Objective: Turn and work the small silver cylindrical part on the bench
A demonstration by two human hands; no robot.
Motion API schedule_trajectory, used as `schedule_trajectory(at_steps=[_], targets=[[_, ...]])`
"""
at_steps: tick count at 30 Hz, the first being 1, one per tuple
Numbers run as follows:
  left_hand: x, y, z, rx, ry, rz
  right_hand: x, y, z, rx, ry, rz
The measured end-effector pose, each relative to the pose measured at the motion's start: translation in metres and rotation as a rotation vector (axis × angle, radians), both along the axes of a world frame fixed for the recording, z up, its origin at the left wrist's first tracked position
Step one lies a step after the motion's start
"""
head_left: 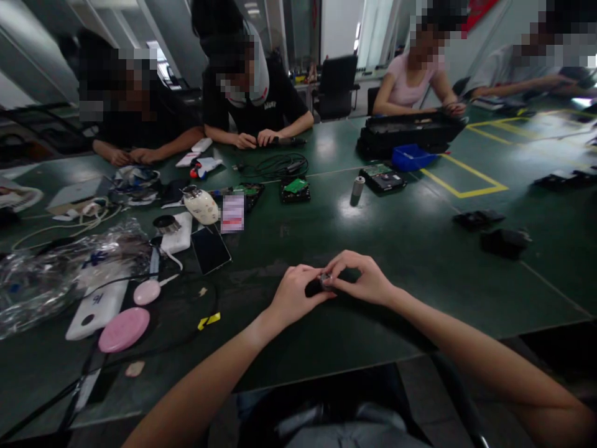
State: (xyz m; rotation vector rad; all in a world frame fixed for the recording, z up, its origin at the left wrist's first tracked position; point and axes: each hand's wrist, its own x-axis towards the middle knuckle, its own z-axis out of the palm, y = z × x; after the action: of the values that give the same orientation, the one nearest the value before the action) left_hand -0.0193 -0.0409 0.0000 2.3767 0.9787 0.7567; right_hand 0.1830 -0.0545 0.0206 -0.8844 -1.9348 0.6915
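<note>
Close to the table's near edge, my left hand [295,294] and my right hand [366,280] meet around a small grey, metallic-looking round piece [326,282]. Thumb and fingers of both hands pinch it from either side. It is too small and too covered by fingertips to name its kind. Farther out on the green table [298,249] stands a small silver cylinder [358,185]. Beside that cylinder lies a hard drive [383,178], and another drive with a green circuit board [295,188] lies to its left.
A phone [211,249], a cream computer mouse [201,205], a pink round lid [124,330], cables and clear plastic wrap [60,267] crowd the left. Black parts [504,241] lie at right. A blue tray [413,157] is farther back. Several people sit opposite.
</note>
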Motion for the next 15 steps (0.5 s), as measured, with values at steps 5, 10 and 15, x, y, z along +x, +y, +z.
schedule_trajectory(at_steps=[5, 10, 15], targets=[[0.000, -0.002, 0.001, 0.063, 0.007, 0.011, 0.001, 0.002, 0.000, 0.023, -0.006, 0.079], [0.004, -0.006, 0.002, 0.108, -0.008, 0.038, 0.001, 0.001, -0.003, 0.059, 0.064, 0.026], [-0.001, -0.002, 0.006, 0.129, 0.006, 0.078, 0.016, 0.012, -0.010, -0.011, 0.191, -0.162]])
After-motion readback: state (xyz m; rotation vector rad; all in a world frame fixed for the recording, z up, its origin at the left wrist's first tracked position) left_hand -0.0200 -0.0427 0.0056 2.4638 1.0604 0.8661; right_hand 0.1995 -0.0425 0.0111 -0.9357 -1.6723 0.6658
